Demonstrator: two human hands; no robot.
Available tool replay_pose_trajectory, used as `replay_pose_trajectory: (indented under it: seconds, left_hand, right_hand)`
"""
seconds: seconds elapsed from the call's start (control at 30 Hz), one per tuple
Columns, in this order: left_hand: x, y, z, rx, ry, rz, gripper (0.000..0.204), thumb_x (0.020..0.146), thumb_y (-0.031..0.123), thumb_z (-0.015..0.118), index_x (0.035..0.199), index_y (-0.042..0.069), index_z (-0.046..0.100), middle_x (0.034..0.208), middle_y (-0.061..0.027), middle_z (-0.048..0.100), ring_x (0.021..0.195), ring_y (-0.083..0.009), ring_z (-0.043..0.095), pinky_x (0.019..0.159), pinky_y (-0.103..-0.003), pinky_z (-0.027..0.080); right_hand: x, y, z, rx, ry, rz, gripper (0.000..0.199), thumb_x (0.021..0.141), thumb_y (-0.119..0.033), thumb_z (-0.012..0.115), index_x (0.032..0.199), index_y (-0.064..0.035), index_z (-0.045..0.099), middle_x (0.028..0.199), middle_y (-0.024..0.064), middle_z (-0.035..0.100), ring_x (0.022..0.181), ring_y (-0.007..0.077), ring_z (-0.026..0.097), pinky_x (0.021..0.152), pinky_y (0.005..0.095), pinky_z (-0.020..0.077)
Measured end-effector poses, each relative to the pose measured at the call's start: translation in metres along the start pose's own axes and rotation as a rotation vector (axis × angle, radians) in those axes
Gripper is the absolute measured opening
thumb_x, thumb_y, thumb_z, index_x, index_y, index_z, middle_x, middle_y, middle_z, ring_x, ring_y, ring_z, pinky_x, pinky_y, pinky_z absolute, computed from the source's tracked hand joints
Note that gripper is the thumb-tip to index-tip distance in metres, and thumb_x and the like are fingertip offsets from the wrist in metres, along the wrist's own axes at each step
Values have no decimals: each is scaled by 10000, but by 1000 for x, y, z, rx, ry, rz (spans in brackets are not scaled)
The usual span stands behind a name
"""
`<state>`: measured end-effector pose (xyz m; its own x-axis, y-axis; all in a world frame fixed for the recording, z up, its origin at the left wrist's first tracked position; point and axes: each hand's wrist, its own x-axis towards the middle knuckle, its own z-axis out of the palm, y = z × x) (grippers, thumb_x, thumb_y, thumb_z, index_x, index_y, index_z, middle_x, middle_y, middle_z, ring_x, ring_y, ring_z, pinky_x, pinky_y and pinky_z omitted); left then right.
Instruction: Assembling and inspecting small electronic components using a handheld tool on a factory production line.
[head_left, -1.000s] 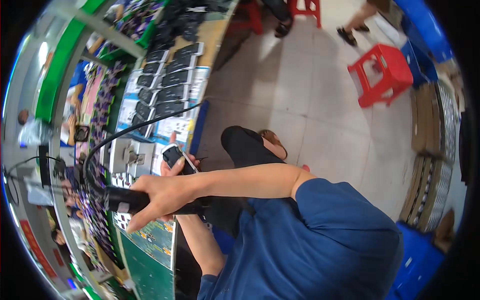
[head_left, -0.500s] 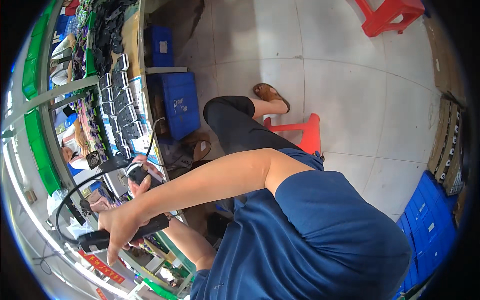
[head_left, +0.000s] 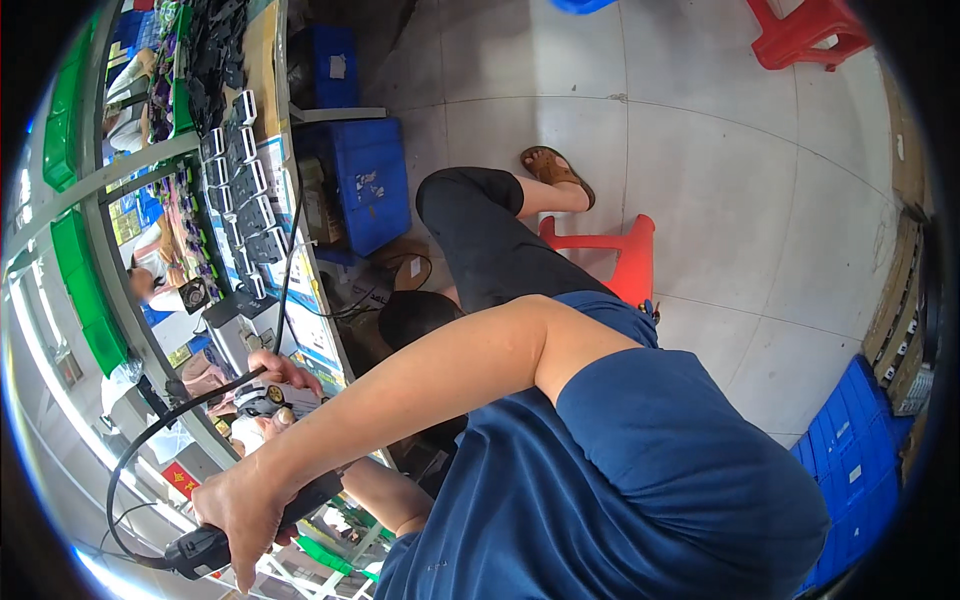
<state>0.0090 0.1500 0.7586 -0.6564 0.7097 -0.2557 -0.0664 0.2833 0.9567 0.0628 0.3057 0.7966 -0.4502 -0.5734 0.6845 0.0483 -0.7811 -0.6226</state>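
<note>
The bench [head_left: 322, 318] is crowded along its edge, so the biggest risk I see is my right arm, which crosses over my body, sweeping something off it: the rows of black blocks [head_left: 240, 190] lie near my reach and a careless swing of the elbow could catch them. Next is the cable [head_left: 133, 462]. It loops wide from the back of the tool and arcs up past the part, so if it snags on the bench edge or on my left hand it could tug the tool off line or drag the part from my fingers. The tool [head_left: 205, 548] itself sits low and far out to my lower left, well apart from the part, and my right hand [head_left: 240, 510] is wrapped around its body near the cable end; I judge that a grip this far back gives weak control of the tip, which is hidden from me here. My left hand [head_left: 285, 372] is closed on the part [head_left: 268, 398], pinching it just above the bench edge; a pinch that light could let it twist or drop. The tool is long, slim and black, like a powered driver. The part is small, pale with dark patches and a round yellowish spot; finer detail is too small to tell.
</note>
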Motion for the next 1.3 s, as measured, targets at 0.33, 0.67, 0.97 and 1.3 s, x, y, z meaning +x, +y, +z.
replay_pose_trajectory:
  seconds: [0.33, 0.67, 0.97, 1.3]
  left_hand:
    - [32, -42, 41, 45, 102, 105, 550, 614, 239, 740, 1028, -111, 648, 1096, -187, 559, 742, -257, 635, 638, -333, 546]
    - [118, -123, 23, 910, 242, 258, 347, 755, 53, 724, 1088, -27, 669, 1173, -143, 632, 1077, -268, 613, 953, -360, 463]
    - [83, -110, 47, 461, 360, 341, 340, 721, 60, 746, 1051, 7, 684, 962, -106, 628, 892, -240, 612, 804, -333, 487]
    - [70, -165, 32, 169, 192, 351, 388, 823, 92, 728, 1184, 7, 615, 1348, -113, 503, 1215, -240, 495, 1008, -335, 394]
  right_hand:
    - [7, 21, 4, 31, 45, 1, 350, 747, -196, 816, 797, 66, 590, 646, 126, 619, 469, 190, 623, 399, 299, 505]
    - [16, 38, 27, 186, 131, 69, 337, 756, -145, 809, 802, 80, 562, 603, 105, 570, 428, 186, 594, 357, 315, 471]
    - [20, 41, 34, -304, 147, -156, 392, 792, -304, 792, 832, 32, 594, 627, 46, 531, 578, 120, 520, 533, 312, 443]
    - [28, 43, -18, -320, 433, 314, 268, 797, -156, 835, 961, -42, 655, 652, -34, 594, 477, 32, 507, 438, 213, 384]
